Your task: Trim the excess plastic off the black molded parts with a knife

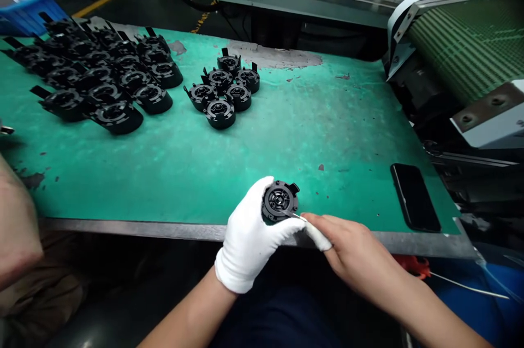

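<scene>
My left hand (pixel 249 233), in a white glove, is closed around a round black plastic part (pixel 280 199) just above the front edge of the table. The part's ribbed face is turned up, and a small tab sticks out at its upper right. My right hand (pixel 355 239) is bare apart from a white cover on the thumb. Its thumb and fingers pinch a thin metal tool (pixel 295 216), whose tip reaches the lower right of the part's face. Most of the tool is hidden, so its exact kind does not show.
Several black round housings (pixel 221 113) stand mid-table, with a larger group (pixel 118 116) at the left. A phone (pixel 415 198) lies at the right edge. Beyond is a green conveyor belt (pixel 466 47). Another person's arm (pixel 18 222) enters at left. A blue bin (pixel 30 9) stands behind.
</scene>
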The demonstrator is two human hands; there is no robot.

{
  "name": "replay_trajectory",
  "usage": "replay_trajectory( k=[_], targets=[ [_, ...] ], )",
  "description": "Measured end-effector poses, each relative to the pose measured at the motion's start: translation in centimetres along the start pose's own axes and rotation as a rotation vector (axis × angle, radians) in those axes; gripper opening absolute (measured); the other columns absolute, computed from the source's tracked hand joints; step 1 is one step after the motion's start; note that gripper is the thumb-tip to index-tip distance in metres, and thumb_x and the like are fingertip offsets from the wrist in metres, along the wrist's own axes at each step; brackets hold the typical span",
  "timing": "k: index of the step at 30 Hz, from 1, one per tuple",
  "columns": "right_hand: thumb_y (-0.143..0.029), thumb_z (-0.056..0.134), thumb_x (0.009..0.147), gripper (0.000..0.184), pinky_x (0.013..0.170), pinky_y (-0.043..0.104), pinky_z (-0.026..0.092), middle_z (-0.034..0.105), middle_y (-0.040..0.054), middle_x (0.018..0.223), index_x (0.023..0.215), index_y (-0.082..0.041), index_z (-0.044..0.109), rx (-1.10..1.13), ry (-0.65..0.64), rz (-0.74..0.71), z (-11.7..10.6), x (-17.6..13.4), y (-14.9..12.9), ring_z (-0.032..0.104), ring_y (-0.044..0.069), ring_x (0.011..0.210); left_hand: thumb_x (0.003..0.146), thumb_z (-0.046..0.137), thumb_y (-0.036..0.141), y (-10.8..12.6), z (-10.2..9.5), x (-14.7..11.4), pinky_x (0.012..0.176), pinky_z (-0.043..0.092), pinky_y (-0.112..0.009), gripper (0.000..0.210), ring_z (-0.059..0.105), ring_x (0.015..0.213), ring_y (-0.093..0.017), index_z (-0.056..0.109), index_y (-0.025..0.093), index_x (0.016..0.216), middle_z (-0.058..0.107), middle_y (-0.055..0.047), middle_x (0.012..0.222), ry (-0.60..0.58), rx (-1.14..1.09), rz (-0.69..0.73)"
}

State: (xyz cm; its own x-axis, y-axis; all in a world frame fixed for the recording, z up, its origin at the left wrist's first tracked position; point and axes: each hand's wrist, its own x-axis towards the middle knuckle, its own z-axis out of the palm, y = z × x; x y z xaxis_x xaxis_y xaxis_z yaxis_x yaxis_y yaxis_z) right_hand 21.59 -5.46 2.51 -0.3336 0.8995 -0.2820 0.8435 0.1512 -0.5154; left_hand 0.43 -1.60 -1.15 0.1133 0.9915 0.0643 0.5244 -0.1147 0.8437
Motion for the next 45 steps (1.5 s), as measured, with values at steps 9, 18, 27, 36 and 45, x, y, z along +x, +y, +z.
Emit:
replay_trajectory(
  k=[9,18,27,36,45],
  targets=[
    [-0.010,0.043,0.090,0.050,0.093,0.042,0.057,0.072,0.0052,0.120,0.134,-0.025,0.060,0.058,-0.104,-0.103,-1.1,1.2,0.0,0.069,0.025,0.107,0.074,0.079,0.059,0.0,-0.5,0.3,0.114,0.047,-0.038,0.083,0.061,0.126,-0.023,0.045,0.027,0.142,0.061,-0.004,0.139,-0.051,0.022,-0.027],
    [-0.012,0.041,0.093,0.048,0.086,0.045,0.059,0.072,0.0060,0.113,0.136,-0.026,0.057,0.025,-0.088,-0.046,-0.3,0.3,0.1,0.070,0.027,0.099,0.075,0.078,0.061,0.0,-0.6,0.3,0.116,0.045,-0.034,0.083,0.058,0.130,-0.021,0.044,0.028,0.143,0.059,-0.002,0.142,-0.063,0.030,-0.019],
    [-0.014,0.041,0.094,0.044,0.095,0.047,0.057,0.070,0.0070,0.124,0.133,-0.024,0.059,0.021,0.053,-0.048,-0.2,1.0,0.3,0.070,0.027,0.105,0.074,0.078,0.060,0.0,-0.4,0.2,0.113,0.047,-0.037,0.084,0.059,0.128,-0.024,0.044,0.024,0.142,0.060,-0.006,0.139,-0.040,0.033,0.021],
    [-0.011,0.042,0.091,0.051,0.091,0.046,0.059,0.070,0.0103,0.120,0.139,-0.021,0.056,-0.038,-0.016,-0.046,0.1,0.9,0.1,0.070,0.028,0.105,0.075,0.078,0.060,-0.1,-0.5,0.2,0.114,0.048,-0.037,0.085,0.059,0.128,-0.023,0.044,0.025,0.143,0.061,-0.005,0.139,-0.034,0.026,0.028],
    [-0.006,0.046,0.085,0.048,0.088,0.038,0.058,0.074,0.0050,0.117,0.124,-0.024,0.066,-0.041,-0.181,-0.121,-2.4,2.4,-0.8,0.071,0.024,0.102,0.076,0.077,0.058,0.2,-1.3,0.9,0.119,0.042,-0.038,0.088,0.051,0.138,-0.024,0.042,0.022,0.148,0.052,-0.008,0.151,-0.163,0.069,0.024]
  ],
)
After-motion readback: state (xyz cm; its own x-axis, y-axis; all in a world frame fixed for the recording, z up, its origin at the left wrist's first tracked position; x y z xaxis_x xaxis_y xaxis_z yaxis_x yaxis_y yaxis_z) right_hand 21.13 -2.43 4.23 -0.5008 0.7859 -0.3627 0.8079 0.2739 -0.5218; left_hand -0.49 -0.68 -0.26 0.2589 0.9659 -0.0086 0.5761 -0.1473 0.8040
